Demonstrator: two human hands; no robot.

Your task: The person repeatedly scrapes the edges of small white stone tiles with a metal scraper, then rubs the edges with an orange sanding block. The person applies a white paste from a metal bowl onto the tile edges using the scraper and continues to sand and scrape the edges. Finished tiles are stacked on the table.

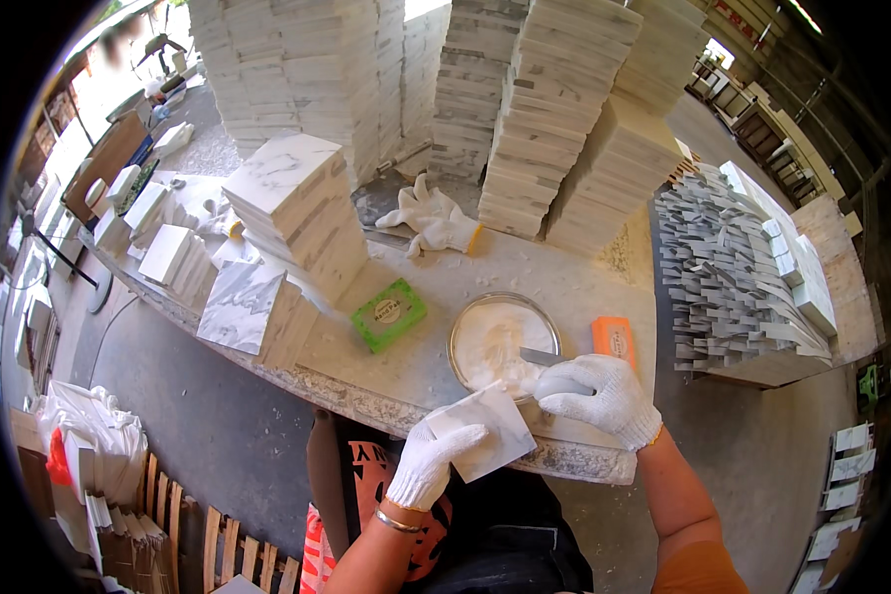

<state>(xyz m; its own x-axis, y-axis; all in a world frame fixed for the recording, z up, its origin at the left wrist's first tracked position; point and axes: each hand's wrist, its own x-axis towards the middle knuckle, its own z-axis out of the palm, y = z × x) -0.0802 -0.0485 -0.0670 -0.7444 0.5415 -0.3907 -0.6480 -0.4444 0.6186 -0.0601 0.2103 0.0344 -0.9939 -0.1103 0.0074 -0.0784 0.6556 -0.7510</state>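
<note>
My left hand (426, 469), in a white knit glove, is closed on a square white marble tile (495, 432) with grey veins, tilted at the table's front edge. My right hand (604, 398), gloved the same way, is closed around a putty knife; its flat metal blade (539, 356) reaches over the right side of a round metal bowl (451, 348). White paste (493, 342) lies in the bowl. The knife's handle is hidden in my fingers. The tile's upper corner is close to the bowl's near rim. Touching cannot be made out.
A green sanding pad (389, 315) lies left of the bowl, an orange block (615, 340) right of it. Behind lies a loose white glove (434, 220). Marble tile stacks (292, 203) stand left, with tall stacks (554, 109) at the back. More grey-edged pieces (728, 272) are piled right.
</note>
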